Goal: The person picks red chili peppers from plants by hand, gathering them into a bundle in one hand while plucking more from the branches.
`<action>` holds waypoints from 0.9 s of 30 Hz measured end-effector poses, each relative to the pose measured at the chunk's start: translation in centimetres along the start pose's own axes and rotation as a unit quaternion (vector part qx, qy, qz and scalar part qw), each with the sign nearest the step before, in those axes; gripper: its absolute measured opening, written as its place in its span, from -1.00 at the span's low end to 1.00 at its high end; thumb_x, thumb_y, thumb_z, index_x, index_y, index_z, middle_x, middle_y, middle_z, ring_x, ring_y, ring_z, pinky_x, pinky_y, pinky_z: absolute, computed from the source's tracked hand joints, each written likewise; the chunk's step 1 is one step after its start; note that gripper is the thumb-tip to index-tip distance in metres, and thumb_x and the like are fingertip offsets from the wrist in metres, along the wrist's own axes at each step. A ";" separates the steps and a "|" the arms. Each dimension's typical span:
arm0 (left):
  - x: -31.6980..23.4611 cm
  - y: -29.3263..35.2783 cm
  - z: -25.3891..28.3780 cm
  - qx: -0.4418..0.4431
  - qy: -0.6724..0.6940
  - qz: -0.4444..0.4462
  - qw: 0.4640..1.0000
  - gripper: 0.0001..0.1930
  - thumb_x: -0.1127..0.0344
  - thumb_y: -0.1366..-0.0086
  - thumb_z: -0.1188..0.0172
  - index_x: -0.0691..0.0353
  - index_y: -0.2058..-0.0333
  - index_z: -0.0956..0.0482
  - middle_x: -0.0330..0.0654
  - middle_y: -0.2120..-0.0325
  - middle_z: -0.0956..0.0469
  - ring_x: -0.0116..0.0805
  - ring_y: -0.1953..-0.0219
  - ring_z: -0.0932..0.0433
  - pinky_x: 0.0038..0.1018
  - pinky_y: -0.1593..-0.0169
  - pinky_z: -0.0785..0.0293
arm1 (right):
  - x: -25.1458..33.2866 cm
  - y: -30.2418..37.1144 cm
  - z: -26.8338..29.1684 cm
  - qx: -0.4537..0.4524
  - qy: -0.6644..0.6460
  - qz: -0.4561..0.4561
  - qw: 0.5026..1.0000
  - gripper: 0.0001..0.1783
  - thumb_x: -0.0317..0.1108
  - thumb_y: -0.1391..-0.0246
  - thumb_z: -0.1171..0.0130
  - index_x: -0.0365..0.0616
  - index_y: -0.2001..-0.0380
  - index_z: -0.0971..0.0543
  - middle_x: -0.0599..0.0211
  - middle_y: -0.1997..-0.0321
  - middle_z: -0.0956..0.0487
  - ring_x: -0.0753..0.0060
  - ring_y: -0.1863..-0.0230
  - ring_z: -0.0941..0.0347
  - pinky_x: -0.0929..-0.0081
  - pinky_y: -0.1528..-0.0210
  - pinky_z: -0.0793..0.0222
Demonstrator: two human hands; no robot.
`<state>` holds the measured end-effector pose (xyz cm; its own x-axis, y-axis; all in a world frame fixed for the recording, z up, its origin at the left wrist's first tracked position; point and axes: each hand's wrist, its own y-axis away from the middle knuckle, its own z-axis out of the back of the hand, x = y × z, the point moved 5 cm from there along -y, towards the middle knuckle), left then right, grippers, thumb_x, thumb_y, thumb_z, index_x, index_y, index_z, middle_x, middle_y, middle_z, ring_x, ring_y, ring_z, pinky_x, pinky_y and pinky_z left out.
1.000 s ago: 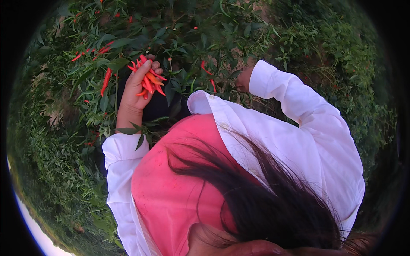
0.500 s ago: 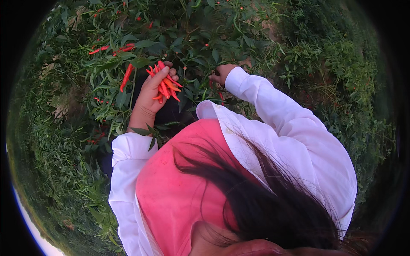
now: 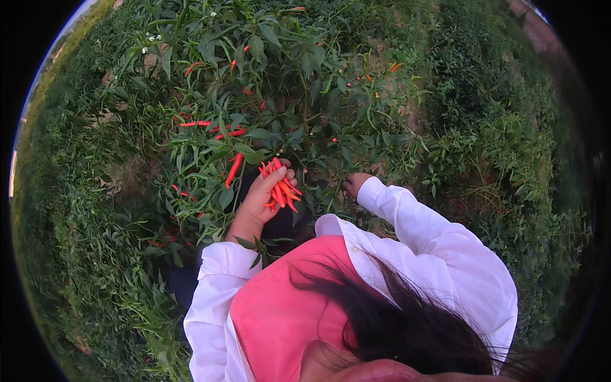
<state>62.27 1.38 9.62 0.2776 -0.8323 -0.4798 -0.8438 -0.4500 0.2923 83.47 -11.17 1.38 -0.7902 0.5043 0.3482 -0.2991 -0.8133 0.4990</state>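
A bunch of red chili peppers (image 3: 284,193), a few of them more orange, is clasped in my left hand (image 3: 256,202), thumb across the top and tips fanning out to the right. Beside it on the left, a single long red chili (image 3: 234,170) hangs from the chili plant (image 3: 254,133). My right hand (image 3: 358,184) reaches in among the leaves at the right, fingers curled and partly hidden; whatever they pinch does not show.
More ripe chilies (image 3: 196,123) hang on stems beyond my left hand. Small white flowers (image 3: 151,38) show at the far left. Dense rows of green plants (image 3: 490,137) spread around, with brown soil (image 3: 417,118) between some of them. Dark hair (image 3: 394,299) falls across my front.
The view has tilted, so both hands and the plants sit lower and further right in the picture. My left hand still keeps its bunch; my right hand stays in the leaves.
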 end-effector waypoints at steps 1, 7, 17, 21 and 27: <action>0.0 0.0 0.1 -0.004 -0.012 -0.002 1.000 -0.79 0.37 -0.21 -0.07 0.23 0.17 -0.38 -0.22 0.41 -0.39 -0.39 0.34 -0.41 -0.51 0.21 -0.40 | 0.3 -0.1 0.0 0.003 0.029 0.022 0.999 -0.65 -0.11 0.01 0.03 -0.17 0.38 -0.54 0.02 0.40 -0.54 -0.05 0.32 -0.47 0.18 0.21 -0.37; -0.3 0.2 -0.1 0.012 -0.004 -0.023 1.000 -0.77 0.35 -0.20 -0.08 0.25 0.17 -0.36 -0.21 0.41 -0.39 -0.36 0.33 -0.43 -0.49 0.20 -0.41 | 3.4 -1.1 -2.1 0.132 0.070 0.236 0.960 -0.69 -0.16 -0.01 0.01 -0.11 0.26 -0.51 0.01 0.36 -0.52 -0.06 0.29 -0.45 0.14 0.22 -0.35; 0.7 -0.4 0.8 0.037 0.027 -0.004 0.999 -0.79 0.36 -0.23 -0.05 0.27 0.18 -0.36 -0.22 0.41 -0.37 -0.39 0.31 -0.37 -0.52 0.18 -0.35 | -5.0 3.9 6.4 0.003 -0.587 0.012 0.810 -0.81 -0.32 -0.07 0.09 -0.11 0.28 -0.45 0.42 0.61 -0.43 0.68 0.76 -0.19 0.71 0.76 -0.03; 0.8 -0.6 0.8 0.035 0.022 0.008 0.999 -0.78 0.36 -0.23 -0.04 0.27 0.16 -0.35 -0.22 0.40 -0.36 -0.39 0.31 -0.38 -0.53 0.22 -0.37 | -3.7 7.7 -0.9 0.117 -0.545 -0.096 0.824 -0.75 -0.37 -0.03 0.12 -0.13 0.26 -0.51 0.45 0.55 -0.49 0.65 0.65 -0.30 0.66 0.67 -0.17; 0.9 -0.8 0.8 0.017 0.006 0.020 1.000 -0.77 0.36 -0.23 -0.05 0.28 0.15 -0.36 -0.20 0.38 -0.38 -0.37 0.31 -0.39 -0.52 0.23 -0.38 | -0.4 6.2 -3.4 -0.024 -0.249 0.001 0.968 -0.62 -0.11 0.03 -0.08 -0.20 0.28 -0.56 0.08 0.39 -0.57 0.19 0.35 -0.51 0.38 0.24 -0.39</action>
<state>62.80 1.22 8.31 0.2494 -0.8532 -0.4581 -0.8690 -0.4059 0.2828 80.13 -17.46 1.65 -0.4377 0.5704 0.6950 -0.3320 -0.8209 0.4646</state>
